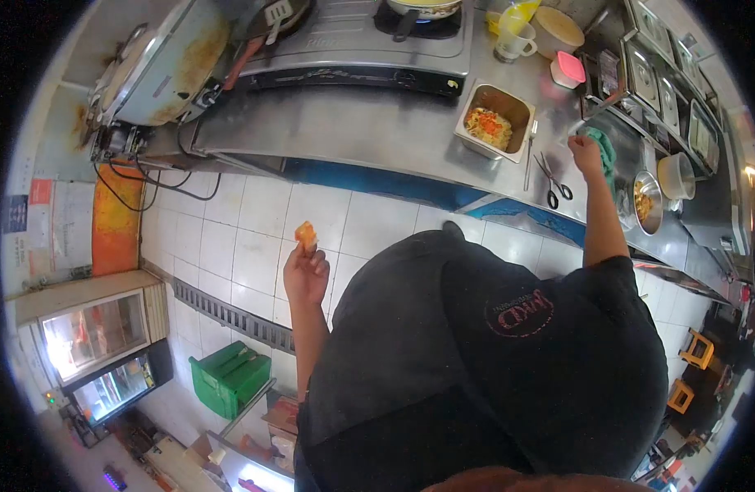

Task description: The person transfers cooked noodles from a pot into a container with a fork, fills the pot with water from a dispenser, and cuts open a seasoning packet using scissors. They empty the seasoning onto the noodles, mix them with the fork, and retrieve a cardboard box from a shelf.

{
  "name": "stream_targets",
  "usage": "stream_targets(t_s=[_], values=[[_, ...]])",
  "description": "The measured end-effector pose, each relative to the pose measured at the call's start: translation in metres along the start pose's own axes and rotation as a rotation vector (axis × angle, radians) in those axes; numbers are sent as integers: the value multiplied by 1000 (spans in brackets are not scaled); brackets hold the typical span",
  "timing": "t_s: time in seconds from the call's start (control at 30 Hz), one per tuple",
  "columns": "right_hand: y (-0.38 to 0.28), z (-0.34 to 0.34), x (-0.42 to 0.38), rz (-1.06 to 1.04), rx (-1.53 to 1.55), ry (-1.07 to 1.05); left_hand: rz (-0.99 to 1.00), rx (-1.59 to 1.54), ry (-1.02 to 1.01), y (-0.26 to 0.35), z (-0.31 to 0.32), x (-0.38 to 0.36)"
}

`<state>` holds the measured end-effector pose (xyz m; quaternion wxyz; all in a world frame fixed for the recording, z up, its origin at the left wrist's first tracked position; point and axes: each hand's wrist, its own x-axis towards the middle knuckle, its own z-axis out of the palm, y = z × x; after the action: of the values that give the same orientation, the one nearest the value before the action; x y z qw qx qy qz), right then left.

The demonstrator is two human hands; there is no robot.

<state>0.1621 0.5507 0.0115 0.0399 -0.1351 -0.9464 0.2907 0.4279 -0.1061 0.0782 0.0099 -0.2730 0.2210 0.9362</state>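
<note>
Left hand: the left hand (306, 275) is pinching an orange food bit (306, 235) over the white floor (246, 238).
Right hand: the right hand (586, 152) is pressing a green cloth (604, 150) on the steel counter (353, 123).
Nearby: scissors (555, 182) are lying just beside it.

Shirt (476, 353) logo (521, 312): red emblem, lettering too distorted to read.
Wall posters (29, 213), left edge: print too small to read.

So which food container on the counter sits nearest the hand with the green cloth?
The round steel bowl of food, just beside the right hand gripping the green cloth; the square steel tub lies farther left.
</note>
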Motion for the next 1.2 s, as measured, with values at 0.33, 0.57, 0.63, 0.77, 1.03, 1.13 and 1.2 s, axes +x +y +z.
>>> stream_targets(t_s=[0.33,0.57,0.63,0.77,1.03,1.13,1.2], values=[[-239,-54,-97,-427,1058,-599,-166,133,-127,-97,124,95],[-348,67,-176,-250,1191,-854,135,130,49,-87,156,63],[-376,84,-204,-174,1133,-923,212,63,87,-68,134,43],[-432,133,-269,-18,1130,-1239,348,-3,162,-28,71,-8],[-535,212,-433,66,909,-1651,519,-30,383,57,-60,-128],[-561,251,-480,15,845,-1756,567,13,489,84,-102,-163],[-584,262,-511,38,787,-1765,573,88,514,104,-133,-179]])
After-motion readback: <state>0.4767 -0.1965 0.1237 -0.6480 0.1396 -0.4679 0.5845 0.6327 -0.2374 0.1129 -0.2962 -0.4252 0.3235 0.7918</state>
